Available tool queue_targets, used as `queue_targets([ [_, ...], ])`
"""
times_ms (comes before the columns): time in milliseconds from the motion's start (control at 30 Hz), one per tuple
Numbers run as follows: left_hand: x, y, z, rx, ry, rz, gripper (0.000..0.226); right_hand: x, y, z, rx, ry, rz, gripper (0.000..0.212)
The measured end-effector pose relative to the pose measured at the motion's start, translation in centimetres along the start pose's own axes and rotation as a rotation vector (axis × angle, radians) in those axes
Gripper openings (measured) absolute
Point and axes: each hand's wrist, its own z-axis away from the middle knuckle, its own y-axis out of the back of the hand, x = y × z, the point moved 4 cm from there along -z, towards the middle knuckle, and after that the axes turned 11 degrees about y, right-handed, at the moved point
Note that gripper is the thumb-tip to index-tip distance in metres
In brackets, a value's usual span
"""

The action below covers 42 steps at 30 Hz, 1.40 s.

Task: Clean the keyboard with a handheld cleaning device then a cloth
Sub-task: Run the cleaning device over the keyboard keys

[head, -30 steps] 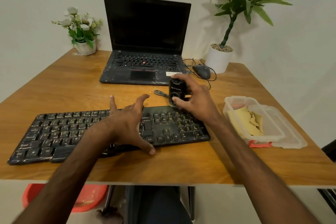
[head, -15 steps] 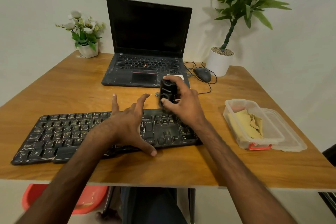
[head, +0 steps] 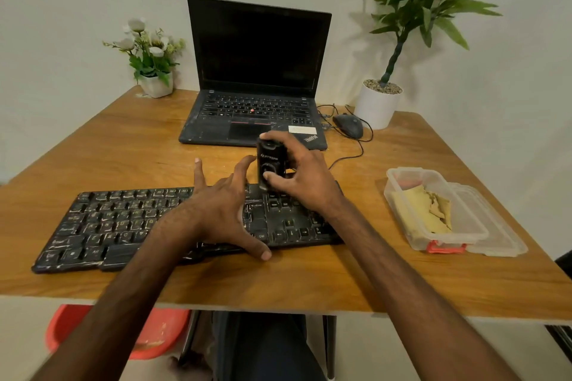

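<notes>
Keyboard (head: 108, 226) one, cleaning device (head: 269, 161) one, cloth (head: 424, 210) one, hands (head: 216, 213) (head: 306, 182) two.

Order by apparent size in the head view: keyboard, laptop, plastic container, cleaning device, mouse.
1. Keyboard and laptop: alike in area; the keyboard is nearer, so I leave them unranked.
2. Plastic container.
3. Cleaning device, partly covered by the right hand.
4. Mouse.

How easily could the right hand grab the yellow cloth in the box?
Probably not now: the right hand grips the cleaning device. Otherwise the way looks free, since the cloth lies uncovered in the open box.
</notes>
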Motion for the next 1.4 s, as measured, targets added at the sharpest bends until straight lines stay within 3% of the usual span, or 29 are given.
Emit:
queue_targets([
  [200,-0.4,-0.2,0.2,-0.009,0.009,0.067,0.167,-1.2,-2.0,0.4,0.012,0.033,-0.050,0.065],
  [333,-0.2,-0.1,0.4,-0.012,0.016,0.078,0.166,-0.1,-0.7,-0.1,0.099,-0.045,-0.003,0.066],
  [467,-0.2,-0.1,0.4,-0.007,0.002,0.082,0.165,-1.4,-1.5,0.6,-0.019,0.046,0.010,0.066],
  [633,-0.3,-0.1,0.5,-0.020,0.023,0.077,0.164,1.5,4.1,1.7,0.070,-0.080,0.213,0.068],
  [900,0.3,0.0,0.0,-0.024,0.033,-0.033,0.165,3.2,8.8,5.9,0.173,-0.146,0.269,0.067],
  [1000,0.5,-0.1,0.1,-0.050,0.040,-0.032,0.165,2.7,8.2,5.5,0.234,-0.153,0.192,0.064],
  [1100,0.7,-0.2,0.0,-0.074,0.034,-0.034,0.163,2.2,6.2,5.2,0.179,-0.146,0.110,0.065],
  [1267,0.9,0.0,-0.1,-0.077,0.027,-0.053,0.163,2.8,8.2,4.6,0.177,-0.147,0.314,0.064],
  [1400,1.7,-0.1,-0.3,-0.110,-0.004,-0.060,0.161,-0.7,7.9,6.6,0.205,-0.195,0.028,0.064],
])
